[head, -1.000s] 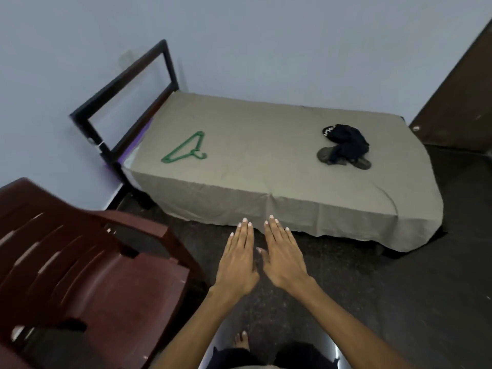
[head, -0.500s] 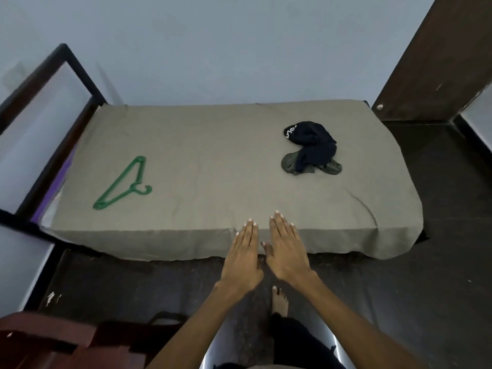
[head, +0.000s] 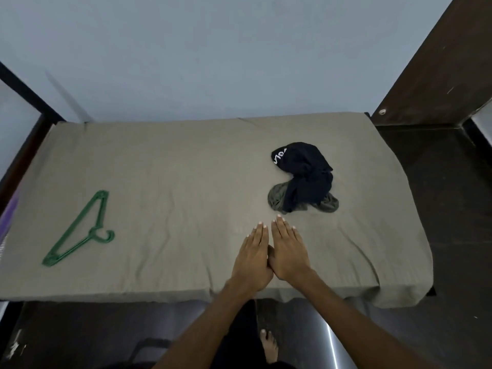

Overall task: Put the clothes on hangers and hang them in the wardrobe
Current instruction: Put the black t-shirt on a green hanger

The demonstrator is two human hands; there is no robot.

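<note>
Head view: left hand (head: pixel 253 258) and right hand (head: pixel 288 251) lie flat, side by side, fingers straight — holding nothing. Beyond them a black garment (head: pixel 303 174) sits crumpled on the bed (head: pixel 186 182); a green hanger (head: pixel 80 231) lies well left.

A plain bedroom in a home is showing here: a single bed (head: pixel 186 169) in a taupe sheet is standing against a pale blue wall (head: pixel 213 54). A green hanger (head: pixel 80 233) is lying near its left edge, crumpled clothes (head: pixel 303 179) toward its right, and a dark wooden door (head: pixel 439 70) is standing beyond the far right corner.

the black garment (head: pixel 306 171) covers most of the olive garment (head: pixel 277 199) beneath it, and its white lettering is folded and unreadable. the bed frame (head: pixel 24 145) runs off the left edge. whether the left hand (head: pixel 253 259) and right hand (head: pixel 288 254) touch the sheet (head: pixel 186 182) cannot be told.
</note>
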